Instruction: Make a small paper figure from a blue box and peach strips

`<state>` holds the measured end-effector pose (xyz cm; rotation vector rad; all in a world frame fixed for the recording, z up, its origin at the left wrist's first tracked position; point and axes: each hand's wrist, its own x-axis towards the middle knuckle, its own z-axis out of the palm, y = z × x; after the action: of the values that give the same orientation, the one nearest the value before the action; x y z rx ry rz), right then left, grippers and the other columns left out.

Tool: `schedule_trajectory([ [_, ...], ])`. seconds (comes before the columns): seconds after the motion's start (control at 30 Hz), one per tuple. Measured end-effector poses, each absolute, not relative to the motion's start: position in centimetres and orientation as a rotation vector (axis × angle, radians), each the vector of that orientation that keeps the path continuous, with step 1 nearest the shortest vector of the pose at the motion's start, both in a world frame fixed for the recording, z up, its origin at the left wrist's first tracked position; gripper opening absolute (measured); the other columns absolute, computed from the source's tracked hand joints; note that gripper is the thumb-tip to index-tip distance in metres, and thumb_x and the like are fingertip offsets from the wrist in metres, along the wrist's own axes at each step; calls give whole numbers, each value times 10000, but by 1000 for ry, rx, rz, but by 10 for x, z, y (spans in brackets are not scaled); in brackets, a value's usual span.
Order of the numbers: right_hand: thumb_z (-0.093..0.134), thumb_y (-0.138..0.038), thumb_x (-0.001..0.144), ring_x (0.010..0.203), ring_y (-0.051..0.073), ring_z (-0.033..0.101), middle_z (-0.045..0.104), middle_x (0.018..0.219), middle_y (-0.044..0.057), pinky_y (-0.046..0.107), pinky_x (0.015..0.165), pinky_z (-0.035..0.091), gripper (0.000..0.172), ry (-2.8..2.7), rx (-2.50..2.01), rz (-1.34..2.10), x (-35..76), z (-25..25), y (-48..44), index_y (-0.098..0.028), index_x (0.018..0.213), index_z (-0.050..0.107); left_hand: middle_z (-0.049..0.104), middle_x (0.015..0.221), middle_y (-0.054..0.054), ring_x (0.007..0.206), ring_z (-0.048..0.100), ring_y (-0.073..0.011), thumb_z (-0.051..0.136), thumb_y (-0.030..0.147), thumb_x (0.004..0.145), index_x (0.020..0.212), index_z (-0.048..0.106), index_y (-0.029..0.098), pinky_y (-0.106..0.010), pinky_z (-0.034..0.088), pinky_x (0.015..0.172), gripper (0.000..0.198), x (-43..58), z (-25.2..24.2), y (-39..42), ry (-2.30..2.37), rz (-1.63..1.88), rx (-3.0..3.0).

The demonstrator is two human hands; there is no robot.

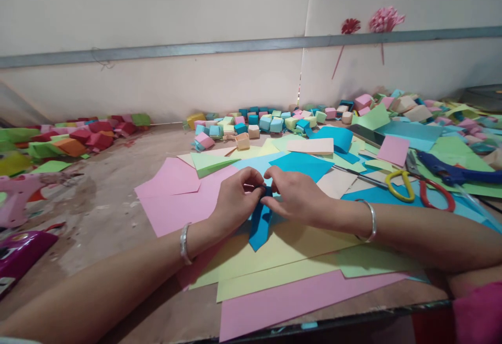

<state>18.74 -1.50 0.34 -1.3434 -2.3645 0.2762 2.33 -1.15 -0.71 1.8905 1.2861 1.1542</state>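
Note:
My left hand point(237, 200) and my right hand point(298, 195) meet over the middle of the paper pile. Between them is a dark blue strip of paper point(260, 229), its pointed lower end toward me. The fingertips of both hands are closed on its upper end, which looks folded or rolled but is mostly hidden. Beneath the hands lie yellow paper sheets point(301, 242) and a pink paper sheet point(207, 192). Just beyond them is another blue sheet point(300, 163).
Scissors with yellow and red handles point(436, 193) lie on the right, near a blue glue gun point(455, 169). On the left are a pink glue gun point(18, 197) and a purple object point(25, 258). Small folded paper cubes point(253, 120) line the wall. The table edge point(376, 315) is close.

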Motion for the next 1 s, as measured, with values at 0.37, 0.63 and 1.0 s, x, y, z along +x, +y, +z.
schedule_trajectory([
  [0.37,485,-174,818,780,237,628,696,948,103,289,574,337,534,-2364,-1331,331,191,3,-15,-113,1338,376,695,860,-48,820,641,-193,599,100,754,839,732,212,-331,514,753,194,20,-8,-11,1178,1079,2259],
  [0.63,456,-176,832,779,231,631,694,931,88,281,582,333,476,-2391,-1327,324,192,5,-17,-132,1302,400,728,839,-43,776,658,-180,587,70,755,793,744,197,-310,512,714,205,18,-8,-13,1177,1061,2295],
  [1.0,474,-168,815,722,214,616,692,852,60,273,558,308,456,-2390,-1293,288,190,6,-20,-141,1268,422,689,765,-2,703,634,-157,581,72,702,834,644,185,-287,495,656,185,18,-5,-15,1297,981,2353],
])
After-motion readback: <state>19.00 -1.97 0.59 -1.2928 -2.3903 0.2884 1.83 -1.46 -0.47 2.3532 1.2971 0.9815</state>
